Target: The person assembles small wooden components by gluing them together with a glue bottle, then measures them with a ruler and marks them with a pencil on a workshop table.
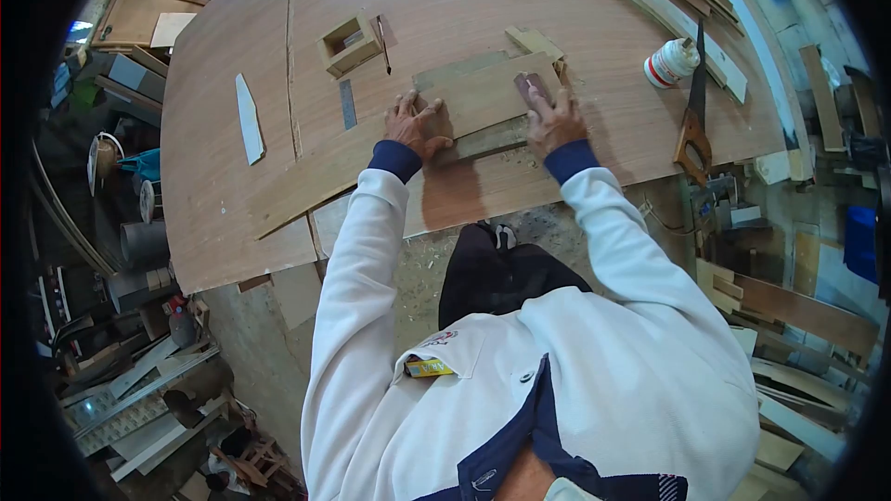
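A long thin wooden board (325, 167) lies slantwise across the wooden table, its right end raised on other wood pieces. My left hand (414, 126) presses on the board near its middle, fingers spread. Near the board's right end, my right hand (555, 121) has its fingers bent around a small dark reddish block (529, 86), which rests on the board's surface. Under the board, a greyish wood piece (483, 141) shows along the near edge. Another light wood piece (534, 40) lies just beyond the right end.
A small open wooden box (350, 46), a metal strip (347, 104) and a pale pointed piece (249, 119) lie on the table (213, 223). To the right are a white bottle (672, 63), a handsaw (694, 125) and long boards (650, 0).
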Action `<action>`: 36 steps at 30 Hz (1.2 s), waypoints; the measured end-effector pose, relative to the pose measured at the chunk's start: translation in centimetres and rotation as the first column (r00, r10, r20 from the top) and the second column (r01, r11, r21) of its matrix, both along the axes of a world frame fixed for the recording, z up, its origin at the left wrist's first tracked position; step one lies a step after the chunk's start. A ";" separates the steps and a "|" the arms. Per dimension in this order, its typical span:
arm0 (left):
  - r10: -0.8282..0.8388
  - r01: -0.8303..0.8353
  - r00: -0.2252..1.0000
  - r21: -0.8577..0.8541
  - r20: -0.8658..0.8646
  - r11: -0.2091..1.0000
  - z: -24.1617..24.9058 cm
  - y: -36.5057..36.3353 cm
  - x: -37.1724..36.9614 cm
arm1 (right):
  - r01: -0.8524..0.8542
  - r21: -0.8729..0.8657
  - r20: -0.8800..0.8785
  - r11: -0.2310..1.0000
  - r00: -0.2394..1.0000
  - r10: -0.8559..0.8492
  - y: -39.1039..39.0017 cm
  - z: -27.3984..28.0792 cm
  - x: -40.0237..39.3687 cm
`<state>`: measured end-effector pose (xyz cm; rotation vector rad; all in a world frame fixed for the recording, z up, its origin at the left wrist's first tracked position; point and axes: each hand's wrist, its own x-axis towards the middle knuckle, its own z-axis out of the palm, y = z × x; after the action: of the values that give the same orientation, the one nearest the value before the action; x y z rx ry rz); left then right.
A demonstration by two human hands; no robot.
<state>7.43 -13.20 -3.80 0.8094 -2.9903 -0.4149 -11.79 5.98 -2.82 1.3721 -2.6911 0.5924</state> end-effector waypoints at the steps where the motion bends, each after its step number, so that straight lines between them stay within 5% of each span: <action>1: -0.001 0.001 1.000 0.003 0.004 1.000 0.1 0.1 0.1 | -0.026 -0.067 -0.033 0.997 0.999 0.023 -0.7 -1.1 2.0; 5: -0.016 0.016 1.000 0.003 -0.016 1.000 0.1 0.0 -0.1 | -0.180 -0.132 -0.035 0.975 0.984 0.176 -0.1 -0.8 6.0; 8: 0.006 -0.005 1.000 0.046 -0.009 0.999 0.1 0.1 -0.2 | 0.087 0.047 -0.057 0.995 0.995 -0.084 2.6 0.0 0.5; 11: -0.006 0.006 1.000 0.050 -0.001 0.999 -0.3 -0.1 -0.1 | 0.142 -0.009 -0.062 0.990 0.988 -0.142 4.4 -1.5 -6.2; 13: -0.015 0.015 1.000 0.023 -0.007 1.000 -0.1 0.1 -0.2 | 0.336 -0.036 0.033 0.941 0.942 -0.335 4.7 -1.7 -8.1; 17: -0.011 0.011 0.999 0.000 -0.039 1.000 -0.2 0.3 -0.1 | 0.382 -0.092 0.121 0.919 0.921 -0.371 6.5 -5.1 -10.8; 21: 0.042 -0.042 0.999 0.024 -0.011 0.999 1.1 0.6 -0.2 | 0.394 -0.092 -0.029 0.915 0.917 -0.398 6.6 -5.1 -9.8; 23: 0.069 -0.022 0.940 0.143 -0.333 0.989 -0.2 -0.2 -0.1 | 0.436 -0.113 -0.141 0.893 0.883 -0.448 6.6 -4.3 -8.9; 24: 0.073 -0.026 0.939 0.142 -0.336 0.990 -0.2 -1.0 -0.1 | 0.427 -0.159 -0.116 0.890 0.887 -0.447 6.5 -4.0 -8.6; 27: 0.420 -0.405 0.863 0.110 -0.281 0.907 -0.1 -4.9 1.1 | 0.285 -0.379 -0.096 0.880 0.934 -0.344 5.6 -3.5 -7.4; 29: 0.565 -0.563 0.814 0.056 -0.135 0.825 -0.8 -8.9 3.0 | 0.462 0.000 0.275 0.887 0.852 -0.445 5.0 -1.8 -4.2; 31: 0.625 -0.622 0.779 0.070 -0.048 0.780 -0.9 -11.5 5.3 | 0.258 -0.264 0.179 0.929 0.960 -0.216 3.7 0.3 0.1; 33: 0.618 -0.630 0.739 0.047 -0.268 0.775 -0.4 -11.3 7.3 | 0.129 -0.133 0.364 0.983 0.929 -0.073 2.8 1.5 3.2; 34: 0.636 -0.661 0.704 0.038 -0.315 0.750 0.3 -10.3 8.1 | 0.134 -0.126 0.364 0.983 0.928 -0.080 2.0 1.8 4.0; 36: 0.702 -0.721 0.633 0.080 -0.326 0.688 2.9 -7.0 10.0 | -0.104 -0.218 0.286 0.970 0.944 0.166 0.6 2.0 5.7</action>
<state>17.45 -20.16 -0.88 1.6208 -2.1060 -0.3657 -6.13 6.59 -0.79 1.5292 -2.6722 1.1420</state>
